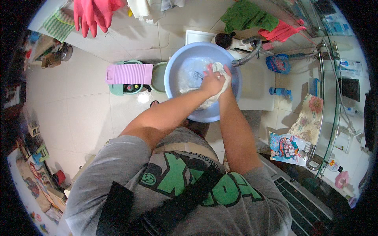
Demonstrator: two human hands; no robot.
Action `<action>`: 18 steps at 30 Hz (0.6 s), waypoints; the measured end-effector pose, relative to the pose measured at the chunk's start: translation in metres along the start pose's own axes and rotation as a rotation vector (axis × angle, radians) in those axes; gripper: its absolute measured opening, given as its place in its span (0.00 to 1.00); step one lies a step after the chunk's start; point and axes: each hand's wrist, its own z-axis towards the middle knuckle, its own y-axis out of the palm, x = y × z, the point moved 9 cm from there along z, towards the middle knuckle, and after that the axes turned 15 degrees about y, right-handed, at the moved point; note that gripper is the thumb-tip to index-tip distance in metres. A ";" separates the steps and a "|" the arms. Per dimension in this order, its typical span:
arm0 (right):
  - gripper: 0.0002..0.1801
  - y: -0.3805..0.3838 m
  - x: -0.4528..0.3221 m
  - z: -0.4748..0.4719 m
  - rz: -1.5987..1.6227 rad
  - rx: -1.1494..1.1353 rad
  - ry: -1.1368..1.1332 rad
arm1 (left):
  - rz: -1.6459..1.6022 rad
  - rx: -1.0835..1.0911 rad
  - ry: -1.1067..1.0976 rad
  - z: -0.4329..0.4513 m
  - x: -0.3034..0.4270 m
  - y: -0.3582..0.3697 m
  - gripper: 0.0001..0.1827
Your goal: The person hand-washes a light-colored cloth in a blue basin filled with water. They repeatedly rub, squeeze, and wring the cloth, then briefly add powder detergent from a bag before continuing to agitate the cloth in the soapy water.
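Observation:
Over a light-blue plastic basin (pixel 174 65) I hold a wet, whitish cloth (pixel 218 67) bunched up in both hands. My left hand (pixel 212 83) is closed around its near side. Against the cloth's right side is my right hand (pixel 227 71), partly covered by its folds. A strip of the cloth wraps past the right wrist and hangs down into the basin. Thin sudsy water lies at the bottom of the basin, over a dark printed mark.
Left of the basin, a pink washboard (pixel 128 74) lies across a green tub (pixel 116 89), beside a grey-green bucket (pixel 159 77). A metal faucet (pixel 246 59) reaches over the basin's right rim. Pink rubber gloves (pixel 93 14) hang above; a detergent pouch (pixel 286 149) hangs right.

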 end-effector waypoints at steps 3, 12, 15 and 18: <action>0.26 -0.039 0.040 -0.001 0.035 0.201 0.050 | 0.264 -0.159 0.095 0.015 0.011 -0.024 0.18; 0.22 0.015 0.002 -0.069 -1.740 1.084 -0.559 | 0.571 -0.172 0.279 0.001 -0.003 -0.076 0.25; 0.24 -0.009 0.035 -0.061 -1.892 0.815 -0.522 | 0.535 -0.411 0.118 -0.023 -0.013 -0.067 0.26; 0.23 -0.088 0.012 -0.050 -1.739 0.824 -0.286 | 0.378 -0.554 0.046 -0.018 -0.017 -0.061 0.24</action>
